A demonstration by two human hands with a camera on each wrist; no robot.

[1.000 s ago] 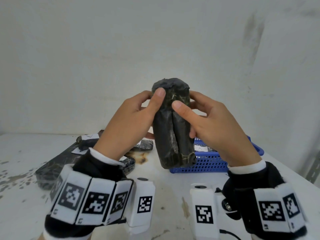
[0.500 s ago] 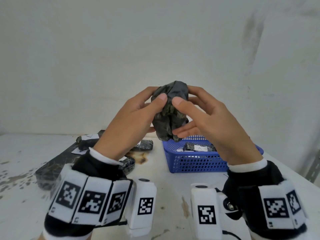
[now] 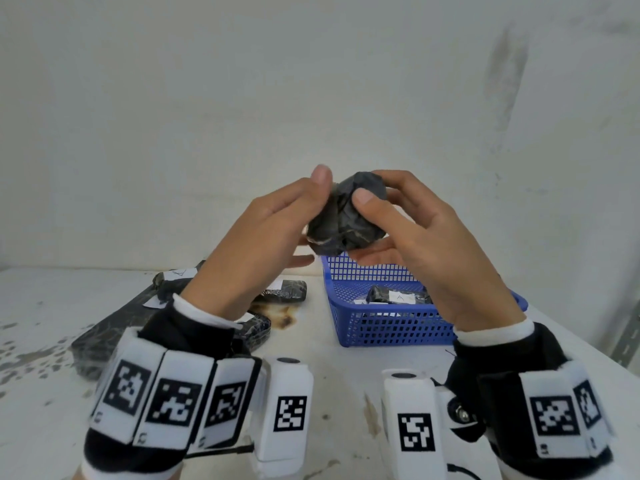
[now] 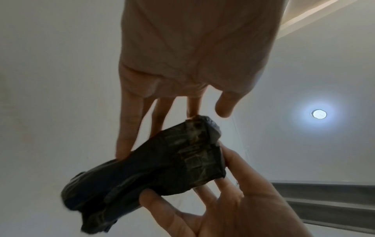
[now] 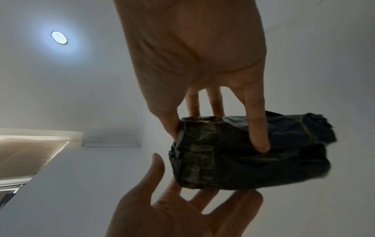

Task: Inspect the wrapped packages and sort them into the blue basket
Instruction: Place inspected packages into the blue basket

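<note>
A black wrapped package (image 3: 346, 220) is held in the air above the blue basket's (image 3: 391, 327) near-left corner, one end turned toward me. My right hand (image 3: 391, 220) grips it, thumb on the front and fingers curled under and behind. In the right wrist view the thumb and index finger press the package (image 5: 243, 157). My left hand (image 3: 298, 216) lies against its left side with straight fingers and the thumb lifted clear. In the left wrist view only those fingertips (image 4: 125, 149) touch the package (image 4: 152, 173).
Another black package with a white label (image 3: 398, 296) lies inside the basket. More black packages lie on the white table (image 3: 329, 375) at the left: a small one (image 3: 287, 289), a labelled one (image 3: 173, 278) and a long flat one (image 3: 110, 327). A wall stands close behind.
The package has been tipped from upright to end-on toward me. My left thumb has come off it and the left fingers have straightened, while the right hand has kept its grip.
</note>
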